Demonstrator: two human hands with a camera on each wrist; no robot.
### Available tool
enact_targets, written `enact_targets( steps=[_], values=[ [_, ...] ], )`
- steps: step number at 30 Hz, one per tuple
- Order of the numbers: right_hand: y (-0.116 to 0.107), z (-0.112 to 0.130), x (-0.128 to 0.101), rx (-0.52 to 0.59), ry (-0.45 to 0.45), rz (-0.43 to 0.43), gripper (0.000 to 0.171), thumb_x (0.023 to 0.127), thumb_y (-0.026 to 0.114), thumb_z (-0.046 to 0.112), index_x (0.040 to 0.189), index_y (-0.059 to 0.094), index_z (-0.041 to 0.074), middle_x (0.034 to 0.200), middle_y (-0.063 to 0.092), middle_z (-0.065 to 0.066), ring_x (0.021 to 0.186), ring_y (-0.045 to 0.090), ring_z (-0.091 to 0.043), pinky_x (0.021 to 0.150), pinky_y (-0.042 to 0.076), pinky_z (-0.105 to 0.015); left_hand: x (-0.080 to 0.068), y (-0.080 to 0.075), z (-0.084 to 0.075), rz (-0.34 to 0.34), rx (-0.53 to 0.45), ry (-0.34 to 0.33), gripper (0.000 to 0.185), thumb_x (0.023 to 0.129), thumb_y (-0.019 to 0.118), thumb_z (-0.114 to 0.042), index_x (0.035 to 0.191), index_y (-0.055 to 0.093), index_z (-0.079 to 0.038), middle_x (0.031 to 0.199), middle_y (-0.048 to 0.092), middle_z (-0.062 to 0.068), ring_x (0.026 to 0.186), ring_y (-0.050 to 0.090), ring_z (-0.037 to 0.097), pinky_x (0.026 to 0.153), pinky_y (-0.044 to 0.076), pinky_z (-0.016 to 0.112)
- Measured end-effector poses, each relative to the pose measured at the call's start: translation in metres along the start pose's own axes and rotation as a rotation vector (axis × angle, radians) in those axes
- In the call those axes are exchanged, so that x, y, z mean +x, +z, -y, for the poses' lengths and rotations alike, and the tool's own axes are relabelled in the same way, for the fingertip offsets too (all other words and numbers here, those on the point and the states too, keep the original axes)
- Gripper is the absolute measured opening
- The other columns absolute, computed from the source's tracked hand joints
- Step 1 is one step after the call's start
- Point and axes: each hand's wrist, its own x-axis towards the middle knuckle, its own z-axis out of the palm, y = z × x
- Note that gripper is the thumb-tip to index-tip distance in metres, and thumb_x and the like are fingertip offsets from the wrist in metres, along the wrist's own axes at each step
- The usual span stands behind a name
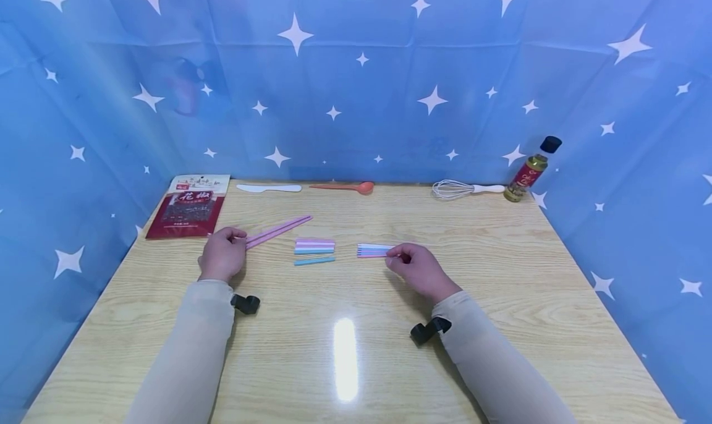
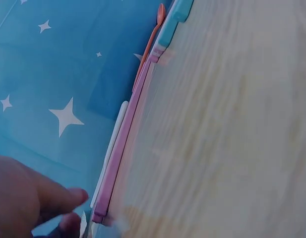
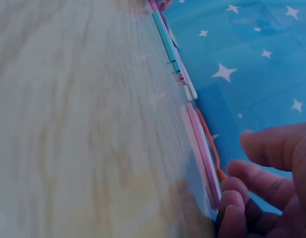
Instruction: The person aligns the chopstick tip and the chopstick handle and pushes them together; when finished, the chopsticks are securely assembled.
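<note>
Left hand [image 1: 222, 255]: held at the near end of the long pink sticks [image 1: 278, 232]; thumb and finger narrowly apart, nothing seen pinched, contact cannot be told.
Right hand [image 1: 417, 269]: held at the right bundle [image 1: 371, 250]; thumb and forefinger parted, other fingers bent; contact cannot be told.
Long pink sticks: slanted inward and away from the left hand, apparently so laid for easy reach.
Left bundle [image 1: 314, 246]: set between the hands; short coloured sticks laid parallel, presumably for order.
Teal stick [image 1: 314, 261]: laid singly between the hands, just nearside of the left bundle.
Right bundle: pointed from the right fingertips toward the left hand, ends roughly aligned, seemingly for neatness.
Spoon [image 1: 364, 188], whisk [image 1: 453, 190]: placed beyond the hands, probably for working room.
</note>
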Motion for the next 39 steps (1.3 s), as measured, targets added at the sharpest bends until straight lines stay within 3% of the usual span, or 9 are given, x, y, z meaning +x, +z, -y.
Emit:
enact_targets(
  steps=[4, 8, 11, 16, 27, 32, 39],
  values=[
    [-0.002, 0.002, -0.001, -0.053, 0.013, 0.038, 0.026, 0.102, 0.068, 0.022, 0.125, 0.073, 0.012, 0.083, 0.052, -0.004, 0.073, 0.048, -0.021, 0.066, 0.04, -0.033, -0.002, 0.006, -0.005, 0.043, -0.005, 0.139, 0.028, 0.108, 0.054, -0.021, 0.127, 0.069, -0.007, 0.108, 0.06, 0.013, 0.091, 0.054, 0.03, 0.083, 0.039, 0.044],
    [-0.002, 0.002, -0.002, -0.11, 0.013, 0.068, 0.032, 0.102, 0.069, 0.024, 0.133, 0.07, 0.014, 0.081, 0.048, -0.003, 0.069, 0.046, -0.019, 0.062, 0.038, -0.031, -0.01, 0.017, -0.018, 0.176, -0.024, 0.278, 0.022, 0.109, 0.056, -0.018, 0.121, 0.071, -0.006, 0.102, 0.062, 0.012, 0.085, 0.053, 0.026, 0.075, 0.044, 0.038],
    [-0.002, 0.002, -0.002, -0.139, 0.003, 0.087, 0.037, 0.102, 0.07, 0.024, 0.138, 0.068, 0.015, 0.082, 0.048, -0.004, 0.068, 0.046, -0.02, 0.061, 0.038, -0.031, -0.019, 0.026, -0.028, 0.271, -0.019, 0.347, 0.018, 0.108, 0.059, -0.017, 0.117, 0.072, -0.008, 0.1, 0.065, 0.009, 0.084, 0.053, 0.024, 0.074, 0.045, 0.037],
    [-0.001, 0.003, -0.003, -0.161, 0.009, 0.102, 0.041, 0.102, 0.071, 0.025, 0.142, 0.066, 0.017, 0.085, 0.05, -0.006, 0.07, 0.047, -0.022, 0.061, 0.039, -0.033, -0.032, 0.038, -0.039, 0.365, 0.018, 0.423, 0.015, 0.106, 0.06, -0.011, 0.111, 0.074, -0.008, 0.097, 0.066, 0.007, 0.079, 0.052, 0.021, 0.073, 0.045, 0.036],
    [-0.002, 0.004, -0.003, -0.163, 0.004, 0.109, 0.04, 0.102, 0.071, 0.024, 0.14, 0.068, 0.015, 0.083, 0.051, -0.005, 0.068, 0.047, -0.021, 0.06, 0.039, -0.031, -0.037, 0.043, -0.043, 0.415, 0.137, 0.391, 0.013, 0.104, 0.065, -0.014, 0.112, 0.074, -0.012, 0.091, 0.061, 0.003, 0.082, 0.052, 0.019, 0.074, 0.043, 0.035],
    [-0.002, 0.0, -0.001, -0.159, 0.0, 0.078, 0.028, 0.1, 0.07, 0.021, 0.127, 0.074, 0.015, 0.085, 0.055, -0.005, 0.072, 0.05, -0.02, 0.065, 0.041, -0.033, -0.037, 0.043, -0.042, 0.421, 0.158, 0.374, 0.014, 0.103, 0.066, -0.016, 0.113, 0.074, -0.013, 0.088, 0.058, 0.003, 0.078, 0.051, 0.02, 0.07, 0.04, 0.035],
    [0.0, 0.0, 0.0, -0.194, 0.003, 0.023, 0.009, 0.097, 0.071, 0.013, 0.105, 0.075, 0.012, 0.089, 0.063, -0.005, 0.078, 0.054, -0.02, 0.071, 0.044, -0.034, -0.037, 0.045, -0.042, 0.404, 0.211, 0.383, 0.004, 0.1, 0.069, -0.016, 0.101, 0.07, -0.012, 0.083, 0.058, 0.002, 0.074, 0.051, 0.019, 0.068, 0.039, 0.036]
  ],
)
